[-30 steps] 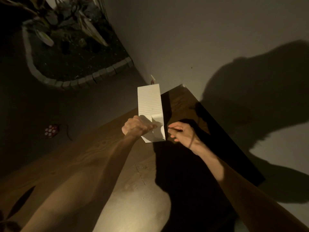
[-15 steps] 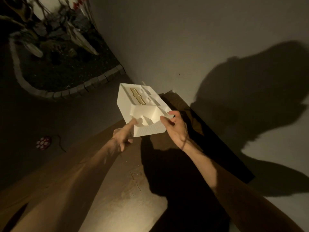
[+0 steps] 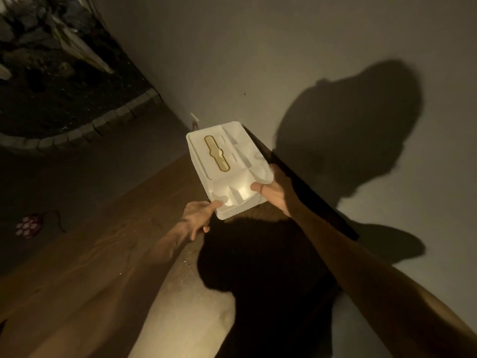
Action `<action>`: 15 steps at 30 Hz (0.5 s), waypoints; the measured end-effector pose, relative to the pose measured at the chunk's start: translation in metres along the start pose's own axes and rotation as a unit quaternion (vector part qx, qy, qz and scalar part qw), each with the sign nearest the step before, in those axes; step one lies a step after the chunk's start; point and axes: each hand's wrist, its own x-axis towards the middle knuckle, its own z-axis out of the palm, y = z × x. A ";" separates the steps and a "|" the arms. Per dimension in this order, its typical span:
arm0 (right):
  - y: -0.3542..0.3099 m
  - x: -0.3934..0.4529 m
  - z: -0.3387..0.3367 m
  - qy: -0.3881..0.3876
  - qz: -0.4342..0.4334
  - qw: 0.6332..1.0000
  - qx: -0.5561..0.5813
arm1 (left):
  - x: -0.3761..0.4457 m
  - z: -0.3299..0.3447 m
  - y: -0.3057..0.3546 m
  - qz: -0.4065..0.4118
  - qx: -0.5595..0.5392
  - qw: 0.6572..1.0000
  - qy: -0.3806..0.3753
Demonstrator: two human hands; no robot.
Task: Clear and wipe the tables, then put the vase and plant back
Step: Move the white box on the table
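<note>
A white moulded box point(image 3: 227, 166) with a gold-rimmed slot on its top hangs above the far corner of the brown wooden table point(image 3: 108, 267). My right hand point(image 3: 276, 192) grips its near right edge, thumb on top and fingers underneath. My left hand point(image 3: 200, 218) sits at the box's near left corner, the index finger straight and touching it, the other fingers loosely curled below. Strong shadows of my arms and the box darken the table's right half.
A stone-edged planting bed point(image 3: 77, 130) with dark soil and leaves curves across the floor at upper left. A small red-and-white patterned object point(image 3: 28, 226) with a cord lies on the dark floor left of the table. The pale wall point(image 3: 309, 60) runs along the table's right edge.
The box stood upright in my left hand's grip a second ago. It is now tipped flat with its top facing up, my right hand has taken hold, and my left hand has loosened to a fingertip touch.
</note>
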 end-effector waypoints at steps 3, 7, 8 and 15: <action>0.030 -0.005 -0.009 0.037 0.012 0.999 -0.034 | 0.010 0.034 -0.007 0.014 0.065 0.997 0.035; 0.060 -0.012 -0.018 0.058 0.012 0.997 -0.057 | 0.015 0.066 -0.011 0.002 0.072 0.996 0.043; 0.069 -0.015 -0.024 0.062 0.023 0.997 -0.051 | 0.015 0.073 -0.012 0.002 0.069 0.997 0.034; 0.119 -0.027 -0.034 0.060 0.027 0.998 0.014 | 0.013 0.094 -0.026 -0.014 0.079 0.997 0.001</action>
